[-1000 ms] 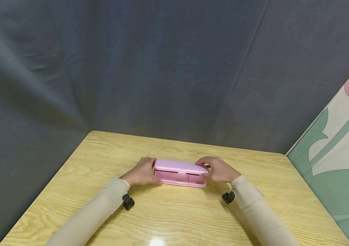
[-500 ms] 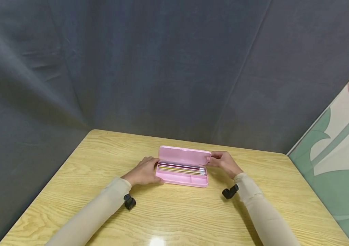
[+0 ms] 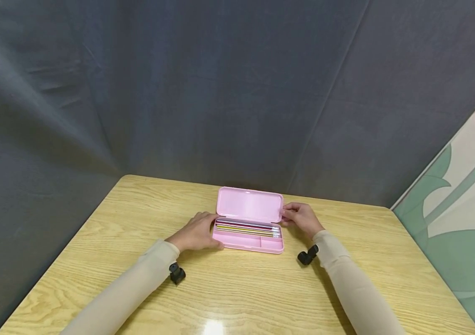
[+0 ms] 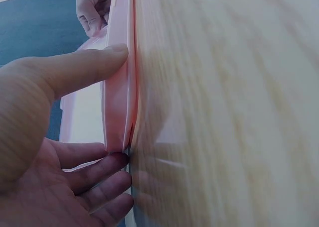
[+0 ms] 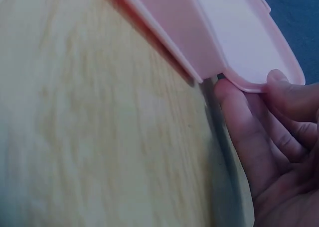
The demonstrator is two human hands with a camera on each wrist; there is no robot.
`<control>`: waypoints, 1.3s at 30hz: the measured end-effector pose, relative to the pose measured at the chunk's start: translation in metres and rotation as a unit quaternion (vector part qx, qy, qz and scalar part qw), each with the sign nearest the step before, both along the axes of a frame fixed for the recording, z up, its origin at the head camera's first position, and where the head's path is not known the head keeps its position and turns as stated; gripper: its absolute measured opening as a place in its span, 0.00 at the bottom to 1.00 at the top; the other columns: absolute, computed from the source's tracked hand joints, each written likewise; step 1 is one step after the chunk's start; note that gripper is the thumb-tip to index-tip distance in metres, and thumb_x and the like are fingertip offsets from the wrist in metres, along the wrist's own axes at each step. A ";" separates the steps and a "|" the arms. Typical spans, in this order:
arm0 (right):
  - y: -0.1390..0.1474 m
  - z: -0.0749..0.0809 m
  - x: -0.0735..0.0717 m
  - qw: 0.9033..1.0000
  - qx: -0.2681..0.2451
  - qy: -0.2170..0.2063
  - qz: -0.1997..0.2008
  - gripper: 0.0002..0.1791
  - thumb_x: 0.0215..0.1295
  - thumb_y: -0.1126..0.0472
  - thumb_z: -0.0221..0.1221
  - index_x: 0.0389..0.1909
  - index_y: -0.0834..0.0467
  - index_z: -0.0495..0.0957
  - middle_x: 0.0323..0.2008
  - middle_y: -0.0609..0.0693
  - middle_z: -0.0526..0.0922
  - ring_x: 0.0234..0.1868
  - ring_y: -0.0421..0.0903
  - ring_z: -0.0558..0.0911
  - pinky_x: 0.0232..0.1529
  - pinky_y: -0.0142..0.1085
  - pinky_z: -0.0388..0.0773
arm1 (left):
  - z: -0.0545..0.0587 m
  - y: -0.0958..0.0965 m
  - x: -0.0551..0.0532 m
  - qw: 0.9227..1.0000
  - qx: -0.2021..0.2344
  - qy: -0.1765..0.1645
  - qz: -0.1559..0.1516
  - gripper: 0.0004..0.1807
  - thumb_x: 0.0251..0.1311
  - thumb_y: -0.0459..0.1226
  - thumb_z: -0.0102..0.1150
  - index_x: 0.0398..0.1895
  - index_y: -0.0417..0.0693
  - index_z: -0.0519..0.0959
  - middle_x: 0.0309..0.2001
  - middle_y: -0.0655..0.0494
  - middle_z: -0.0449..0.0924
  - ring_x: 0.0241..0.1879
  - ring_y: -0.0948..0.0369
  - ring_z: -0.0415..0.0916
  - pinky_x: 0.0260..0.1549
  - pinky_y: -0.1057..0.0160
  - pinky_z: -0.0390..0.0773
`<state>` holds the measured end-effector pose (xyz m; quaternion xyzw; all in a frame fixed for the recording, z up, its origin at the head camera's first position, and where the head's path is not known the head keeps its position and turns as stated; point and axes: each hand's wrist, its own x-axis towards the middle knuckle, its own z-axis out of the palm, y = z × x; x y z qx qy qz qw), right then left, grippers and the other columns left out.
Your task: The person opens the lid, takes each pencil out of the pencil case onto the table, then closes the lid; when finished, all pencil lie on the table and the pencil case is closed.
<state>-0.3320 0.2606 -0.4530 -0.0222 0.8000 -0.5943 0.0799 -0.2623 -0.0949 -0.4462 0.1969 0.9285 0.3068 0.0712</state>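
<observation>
A pink pencil case (image 3: 241, 240) lies on the wooden table with its lid (image 3: 250, 204) swung up and leaning back. Several pencils (image 3: 246, 229) lie side by side in the rear compartment; the front compartments look bare. My left hand (image 3: 195, 232) grips the left end of the case. In the left wrist view its thumb (image 4: 94, 67) presses the front wall (image 4: 117, 112) while the fingers reach round the end. My right hand (image 3: 302, 217) holds the lid's right edge, thumb on the inner face and fingers behind, as the right wrist view shows.
The wooden table (image 3: 237, 288) extends around the case, its back edge close behind the lid. A dark curtain (image 3: 229, 93) hangs beyond. On the right stands a panel (image 3: 468, 209) printed with a tulip. Small black cameras sit on both wrists.
My right hand has lifted the lid from nearly closed over the case to leaning back, bringing the pencils into sight. My left hand has stayed at the left end.
</observation>
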 end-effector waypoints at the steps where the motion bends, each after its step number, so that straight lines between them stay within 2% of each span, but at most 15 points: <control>1: 0.000 -0.001 -0.001 1.000 0.000 -0.004 -0.003 0.15 0.71 0.68 0.59 0.51 0.75 0.75 0.29 0.47 0.84 0.28 0.39 0.86 0.35 0.32 0.87 | 0.000 0.000 0.000 1.000 0.000 0.001 0.000 0.51 0.48 0.52 0.77 0.74 0.42 0.65 0.71 0.46 0.69 0.72 0.48 0.63 0.73 0.46 0.63; 6: -0.003 -0.004 -0.002 1.000 -0.011 -0.022 -0.012 0.15 0.71 0.68 0.58 0.51 0.76 0.75 0.27 0.47 0.85 0.26 0.38 0.85 0.33 0.32 0.86 | 0.000 0.001 0.001 1.000 0.002 0.002 0.001 0.51 0.48 0.52 0.77 0.74 0.41 0.66 0.70 0.46 0.70 0.71 0.48 0.64 0.73 0.46 0.63; 10: -0.003 -0.007 0.001 1.000 -0.002 -0.014 -0.020 0.14 0.71 0.67 0.59 0.50 0.75 0.76 0.28 0.48 0.85 0.26 0.39 0.85 0.33 0.32 0.86 | -0.001 0.002 0.004 1.000 0.002 -0.005 0.001 0.51 0.48 0.51 0.77 0.74 0.43 0.66 0.71 0.47 0.70 0.70 0.49 0.64 0.72 0.46 0.64; 13: -0.002 -0.007 0.005 1.000 0.020 0.004 -0.021 0.15 0.70 0.66 0.61 0.50 0.73 0.78 0.31 0.51 0.86 0.28 0.40 0.86 0.35 0.33 0.87 | -0.002 0.002 0.006 1.000 0.000 -0.007 0.000 0.51 0.49 0.51 0.77 0.74 0.44 0.66 0.71 0.47 0.71 0.69 0.50 0.65 0.71 0.46 0.64; 16: 0.000 -0.003 0.012 0.996 0.064 0.048 -0.039 0.14 0.69 0.63 0.63 0.50 0.69 0.81 0.35 0.54 0.87 0.32 0.41 0.87 0.37 0.31 0.86 | -0.002 0.002 0.006 1.000 -0.003 -0.008 -0.002 0.51 0.49 0.52 0.77 0.75 0.43 0.65 0.71 0.47 0.70 0.70 0.49 0.64 0.72 0.46 0.64; 18: 0.000 0.002 0.017 0.986 0.108 0.106 -0.067 0.13 0.67 0.62 0.64 0.48 0.65 0.83 0.37 0.56 0.88 0.33 0.40 0.85 0.36 0.28 0.83 | -0.002 0.002 0.006 1.000 -0.004 -0.010 -0.002 0.51 0.50 0.52 0.76 0.75 0.43 0.64 0.72 0.46 0.69 0.71 0.48 0.63 0.72 0.45 0.64; 21: 0.000 0.012 0.024 0.959 0.158 0.205 -0.114 0.10 0.66 0.63 0.66 0.45 0.62 0.84 0.39 0.58 0.88 0.33 0.35 0.83 0.35 0.22 0.78 | -0.001 0.002 0.006 1.000 0.002 -0.010 -0.001 0.50 0.49 0.51 0.77 0.75 0.44 0.65 0.71 0.47 0.70 0.70 0.49 0.64 0.71 0.46 0.66; 23: -0.006 0.020 0.030 0.943 0.174 0.258 -0.117 0.08 0.64 0.65 0.67 0.43 0.61 0.85 0.38 0.58 0.89 0.34 0.34 0.82 0.36 0.20 0.77 | 0.000 0.002 0.005 1.000 0.009 -0.006 -0.001 0.50 0.48 0.50 0.77 0.73 0.43 0.66 0.69 0.47 0.71 0.69 0.50 0.64 0.70 0.46 0.67; 25: -0.015 0.027 0.036 0.938 0.174 0.288 -0.085 0.08 0.62 0.67 0.68 0.42 0.61 0.85 0.38 0.57 0.89 0.35 0.35 0.83 0.37 0.21 0.78 | 0.002 0.002 0.004 1.000 0.013 -0.004 -0.001 0.49 0.47 0.49 0.77 0.73 0.43 0.67 0.68 0.47 0.72 0.67 0.51 0.65 0.69 0.47 0.68; 29: -0.038 0.032 0.047 0.929 0.205 0.305 0.024 0.10 0.60 0.70 0.68 0.42 0.58 0.85 0.39 0.53 0.89 0.38 0.43 0.86 0.43 0.32 0.84 | 0.003 0.003 0.004 1.000 0.015 0.001 -0.001 0.49 0.47 0.49 0.78 0.72 0.42 0.68 0.67 0.47 0.73 0.67 0.51 0.66 0.69 0.47 0.68; 32: -0.052 0.025 0.050 0.912 0.257 0.308 0.088 0.12 0.59 0.70 0.69 0.44 0.56 0.86 0.40 0.50 0.90 0.41 0.44 0.87 0.46 0.39 0.86 | 0.001 0.003 0.004 1.000 0.011 0.000 -0.001 0.49 0.47 0.49 0.78 0.72 0.42 0.67 0.68 0.47 0.73 0.68 0.50 0.66 0.70 0.48 0.68; 36: -0.063 0.016 0.050 0.888 0.324 0.300 0.130 0.13 0.58 0.69 0.69 0.45 0.56 0.86 0.41 0.47 0.89 0.41 0.41 0.86 0.47 0.40 0.86 | 0.000 0.003 0.004 1.000 0.003 -0.008 0.001 0.51 0.48 0.51 0.77 0.75 0.42 0.65 0.71 0.46 0.69 0.72 0.49 0.63 0.72 0.47 0.66; 39: -0.067 0.013 0.050 0.877 0.357 0.288 0.141 0.14 0.58 0.69 0.70 0.45 0.55 0.87 0.40 0.46 0.89 0.39 0.39 0.84 0.47 0.40 0.85 | 0.000 0.002 0.003 1.000 0.009 -0.005 0.000 0.51 0.48 0.51 0.77 0.74 0.42 0.66 0.70 0.46 0.70 0.71 0.49 0.64 0.71 0.46 0.66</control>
